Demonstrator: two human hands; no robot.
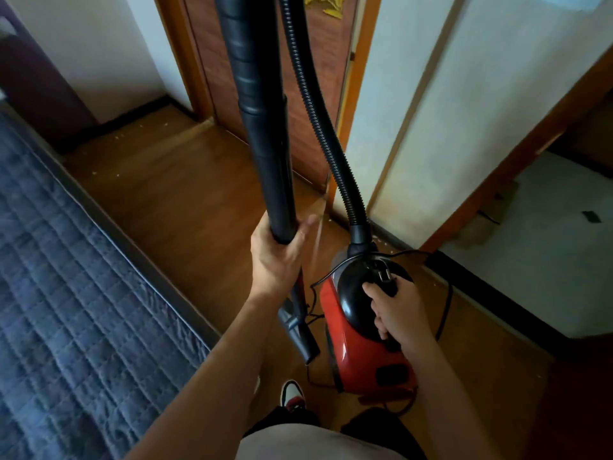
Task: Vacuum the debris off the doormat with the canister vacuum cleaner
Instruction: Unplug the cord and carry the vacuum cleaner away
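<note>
A red and black canister vacuum (pixel 360 340) hangs above the wooden floor, carried by its black top handle, which my right hand (pixel 399 312) grips. My left hand (pixel 277 254) grips the lower end of the black wand tube (pixel 262 127), which rises out of the top of the view. A ribbed black hose (pixel 323 127) runs from the canister's front up past the wand. A small nozzle piece (pixel 298 330) hangs below my left hand. The power cord (pixel 444 307) loops beside the canister. No doormat is in view.
A bed with a blue quilted cover (pixel 73 277) fills the left side. A wooden door (pixel 318 78) and its frame stand ahead, with pale crumbs (pixel 119 137) on the floor near the wall. An opening to a white-floored room (pixel 547 260) lies right. My shoe (pixel 292 393) shows below.
</note>
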